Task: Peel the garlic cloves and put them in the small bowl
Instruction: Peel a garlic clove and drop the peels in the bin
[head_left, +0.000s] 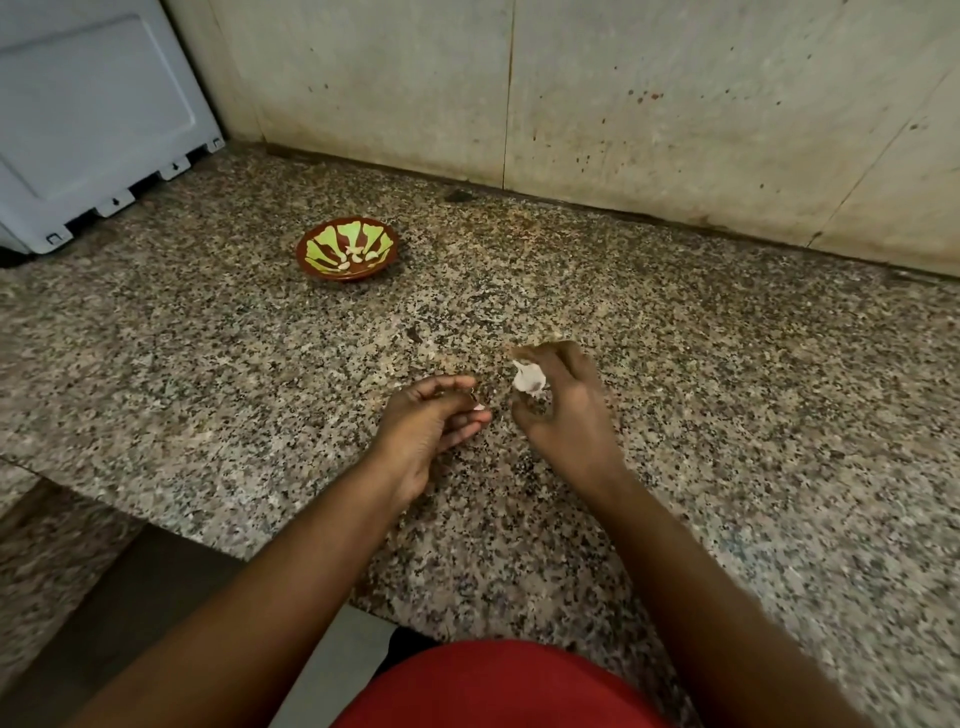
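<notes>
On the speckled granite desk (675, 364), my right hand (561, 410) pinches papery garlic (529, 378); my left hand (431, 421) curls loosely (its hold unclear). Both sit nearer me than the glazed bowl (347, 249), which holds peeled cloves (356, 255).

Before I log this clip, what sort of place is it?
Most likely a home kitchen: a speckled granite countertop against a stained, splattered wall, a small bowl holding peeled garlic cloves, and the right hand holding garlic.
</notes>
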